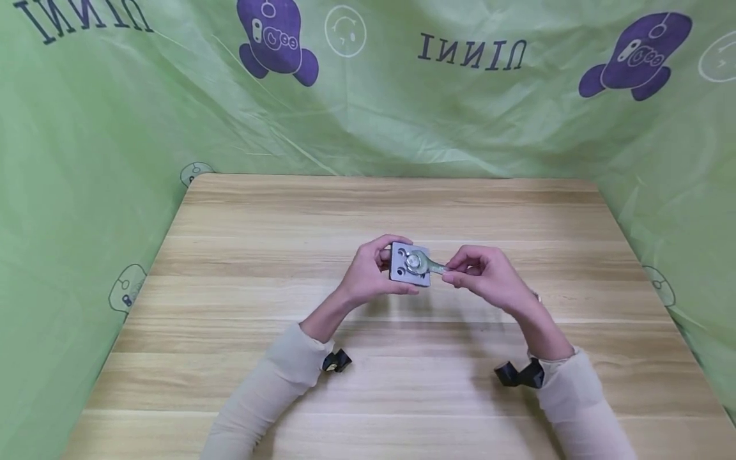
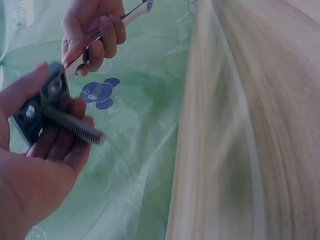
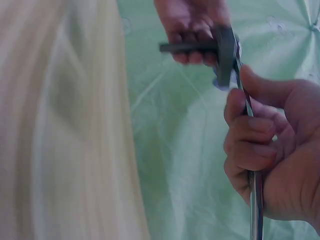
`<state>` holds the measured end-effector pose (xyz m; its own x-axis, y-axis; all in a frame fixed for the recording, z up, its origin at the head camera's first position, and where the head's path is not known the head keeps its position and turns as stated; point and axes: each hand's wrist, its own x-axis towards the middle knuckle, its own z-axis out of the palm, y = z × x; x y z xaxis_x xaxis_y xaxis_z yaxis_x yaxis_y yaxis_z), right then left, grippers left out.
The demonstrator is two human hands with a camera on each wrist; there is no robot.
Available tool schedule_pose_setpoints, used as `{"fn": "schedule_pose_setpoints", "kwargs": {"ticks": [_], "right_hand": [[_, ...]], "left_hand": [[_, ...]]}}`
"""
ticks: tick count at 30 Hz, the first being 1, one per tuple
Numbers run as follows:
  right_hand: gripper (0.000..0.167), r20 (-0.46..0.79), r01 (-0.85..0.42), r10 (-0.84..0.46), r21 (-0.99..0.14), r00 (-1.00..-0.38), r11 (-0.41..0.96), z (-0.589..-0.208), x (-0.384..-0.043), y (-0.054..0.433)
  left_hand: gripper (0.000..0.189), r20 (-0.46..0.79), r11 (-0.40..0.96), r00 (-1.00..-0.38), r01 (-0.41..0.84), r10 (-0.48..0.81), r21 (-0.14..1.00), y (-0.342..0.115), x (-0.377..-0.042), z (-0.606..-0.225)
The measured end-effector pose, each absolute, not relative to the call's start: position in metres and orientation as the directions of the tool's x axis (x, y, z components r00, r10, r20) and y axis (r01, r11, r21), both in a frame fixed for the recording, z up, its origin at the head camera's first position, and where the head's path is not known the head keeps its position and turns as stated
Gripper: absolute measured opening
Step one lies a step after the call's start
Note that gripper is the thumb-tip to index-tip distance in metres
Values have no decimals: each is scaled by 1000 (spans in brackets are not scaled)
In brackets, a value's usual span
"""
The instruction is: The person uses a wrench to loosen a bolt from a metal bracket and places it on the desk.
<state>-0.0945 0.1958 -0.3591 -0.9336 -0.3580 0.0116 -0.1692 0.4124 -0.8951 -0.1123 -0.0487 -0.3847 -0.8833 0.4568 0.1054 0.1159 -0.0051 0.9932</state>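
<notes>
My left hand grips a small square metal plate by its edges, raised over the table, with several holes in its face. A bolt head stands at the plate's middle, and in the left wrist view the long threaded bolt sticks out from the back between the fingers. The right hand pinches a shiny wrench, whose end sits around the bolt head. In the right wrist view, the wrench handle runs down through the curled fingers.
A light wood-grain table lies below both hands. Green printed cloth hangs along its back and sides. Black wrist cameras are strapped at both beige sleeves.
</notes>
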Motion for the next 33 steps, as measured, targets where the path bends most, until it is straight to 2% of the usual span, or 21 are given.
{"fn": "schedule_pose_setpoints", "kwargs": {"ticks": [4,10,17,21,24,28,33], "right_hand": [[7,23,-256,-506,-882,-862,397,-347,-101,207],[11,42,-370,-707,-873,-706,318,-338,-111,212],[11,-64,-383,-847,-872,-528,304,-339,-120,197],[12,-135,-376,-888,-870,-439,318,-338,-123,188],[13,-132,-356,-908,-890,-397,285,-338,-124,186],[13,-48,-332,-922,-924,-384,187,-340,-129,191],[16,55,-364,-884,-922,-464,134,-349,-136,204]], "left_hand": [[72,75,-62,-778,46,624,997,-52,-111,-381],[76,29,-63,-564,-40,825,997,-53,-109,-381],[77,-28,25,-312,-14,950,1000,-45,-107,-391],[78,-56,51,-204,-29,977,998,-40,-105,-397],[79,-49,42,-176,-42,983,998,-40,-105,-397],[80,-31,25,-205,-32,978,999,-46,-107,-392],[78,-6,1,-283,-18,959,1000,-56,-113,-385]]}}
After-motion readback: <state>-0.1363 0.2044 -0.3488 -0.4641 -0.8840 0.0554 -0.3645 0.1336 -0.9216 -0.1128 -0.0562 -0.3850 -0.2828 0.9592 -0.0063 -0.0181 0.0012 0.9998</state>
